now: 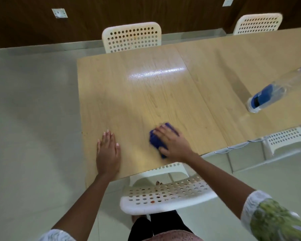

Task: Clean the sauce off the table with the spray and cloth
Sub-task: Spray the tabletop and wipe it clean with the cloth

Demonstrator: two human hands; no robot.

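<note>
White perforated chair back (167, 197) sits closest, tucked under the near edge of the wooden bench (146, 94). Left hand (108, 153) lies flat on the bench, fingers straight, holding nothing. Right hand (172, 143) presses down on a crumpled blue cloth (155, 140), fingers spread over it, just beside the left hand. Well apart to the right, a clear spray bottle (274, 89) with a blue label stands on the bench; its writing is too blurred to read. No sauce is distinguishable on the wood.
</note>
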